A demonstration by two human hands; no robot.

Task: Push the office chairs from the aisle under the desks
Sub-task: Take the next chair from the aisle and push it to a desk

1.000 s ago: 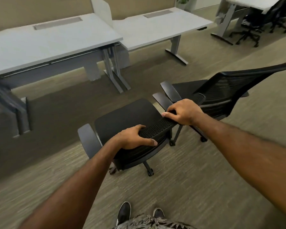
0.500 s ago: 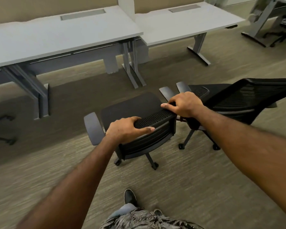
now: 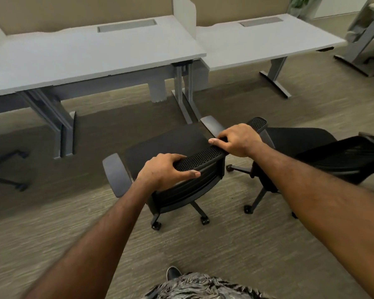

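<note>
A black mesh office chair (image 3: 166,145) stands in the aisle in front of me, its seat facing the left grey desk (image 3: 91,55). My left hand (image 3: 164,172) grips the left part of its backrest top edge, fingers curled over the mesh. My right hand (image 3: 238,139) grips the right end of the same edge. A second black chair (image 3: 337,156) stands close on the right, turned sideways, its seat near the right grey desk (image 3: 266,42).
Grey desk legs (image 3: 184,93) stand between the two desks, just beyond the chair. Another chair base (image 3: 7,167) shows at the far left under the desk. A further desk frame (image 3: 363,39) stands at the far right. Carpet floor lies all around.
The chair I hold has rolled forward toward the left desk, and I have stepped along behind it. Both hands keep the same grip on the backrest.
</note>
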